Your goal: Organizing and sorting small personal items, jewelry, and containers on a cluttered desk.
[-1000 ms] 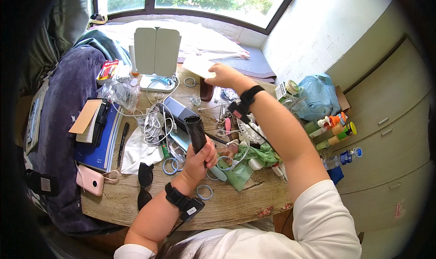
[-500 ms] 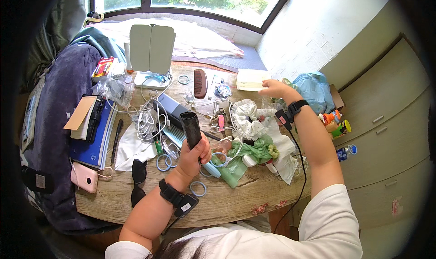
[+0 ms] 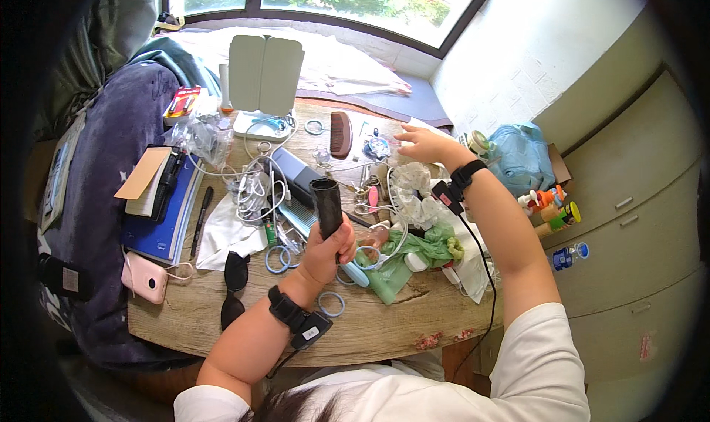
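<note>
A black, tube-like object (image 3: 327, 206) stands upright in my left hand (image 3: 330, 253), its wide end pointing up; what it is exactly, I cannot tell. My fingers wrap round its lower part. Across the far right of the desk reaches my right hand (image 3: 429, 145), fingers stretched out and nothing visible in them. It lies over a white, flat paper-like item (image 3: 430, 127), mostly hidden beneath the hand. Just left of its fingertips is a round blue-and-white trinket (image 3: 377, 148), with a brown comb (image 3: 341, 135) further left. A white scrunchie-like cloth (image 3: 414, 193) sits below the wrist.
The wooden desk (image 3: 392, 329) is cluttered. Sunglasses (image 3: 235, 274), a pink power bank (image 3: 144, 278), a blue notebook (image 3: 151, 233) and white cables (image 3: 255, 193) lie left. A green plastic bag (image 3: 392, 278) lies centre-right; a light-blue bag (image 3: 518, 159) stands far right. A black cord (image 3: 489, 274) trails from my right wrist.
My right hand has moved left over the white paper-like item, covering more of it, and its fingers have straightened. My left hand keeps hold of the black tube. The whole view has shifted slightly.
</note>
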A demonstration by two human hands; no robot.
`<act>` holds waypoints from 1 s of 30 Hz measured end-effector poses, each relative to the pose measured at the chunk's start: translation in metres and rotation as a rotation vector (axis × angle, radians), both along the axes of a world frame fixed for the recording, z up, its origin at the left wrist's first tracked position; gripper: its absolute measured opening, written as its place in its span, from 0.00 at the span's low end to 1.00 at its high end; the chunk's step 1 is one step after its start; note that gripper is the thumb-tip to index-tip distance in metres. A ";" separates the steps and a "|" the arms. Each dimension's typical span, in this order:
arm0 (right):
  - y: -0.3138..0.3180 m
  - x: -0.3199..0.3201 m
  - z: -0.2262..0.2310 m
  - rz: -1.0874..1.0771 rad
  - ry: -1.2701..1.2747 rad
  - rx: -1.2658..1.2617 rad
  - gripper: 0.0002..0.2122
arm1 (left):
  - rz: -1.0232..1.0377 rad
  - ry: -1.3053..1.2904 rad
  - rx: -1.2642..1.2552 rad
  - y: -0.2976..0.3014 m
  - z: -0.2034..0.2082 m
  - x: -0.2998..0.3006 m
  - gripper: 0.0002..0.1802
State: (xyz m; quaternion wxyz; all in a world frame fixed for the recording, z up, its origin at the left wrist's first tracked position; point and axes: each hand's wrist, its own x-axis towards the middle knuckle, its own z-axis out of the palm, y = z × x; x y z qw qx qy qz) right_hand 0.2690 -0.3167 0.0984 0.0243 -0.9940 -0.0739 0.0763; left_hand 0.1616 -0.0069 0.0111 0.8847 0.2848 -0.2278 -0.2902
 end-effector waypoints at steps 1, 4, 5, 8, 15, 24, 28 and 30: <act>0.002 0.007 -0.002 0.009 -0.002 0.003 0.21 | -0.001 -0.002 -0.003 0.000 0.001 0.000 0.14; -0.034 0.032 -0.022 0.274 0.282 -0.434 0.20 | -0.043 0.023 -0.035 -0.013 0.003 -0.002 0.14; -0.016 0.035 -0.023 0.302 0.281 -0.424 0.20 | -0.017 0.029 -0.022 -0.009 -0.001 0.000 0.14; 0.044 0.024 0.013 -0.210 0.339 -0.348 0.21 | -0.019 0.022 -0.004 0.003 -0.001 0.002 0.13; 0.078 0.062 0.002 0.117 0.237 0.087 0.25 | -0.017 0.046 -0.003 0.000 0.003 0.000 0.15; 0.118 0.115 -0.032 0.502 0.307 -0.282 0.22 | -0.001 -0.030 0.028 -0.004 0.006 0.000 0.17; 0.160 0.083 -0.014 -0.001 0.519 0.189 0.22 | 0.012 -0.019 0.021 0.005 0.001 0.001 0.17; 0.148 0.081 -0.021 0.022 0.496 0.209 0.20 | 0.006 -0.004 0.016 0.002 0.003 0.000 0.17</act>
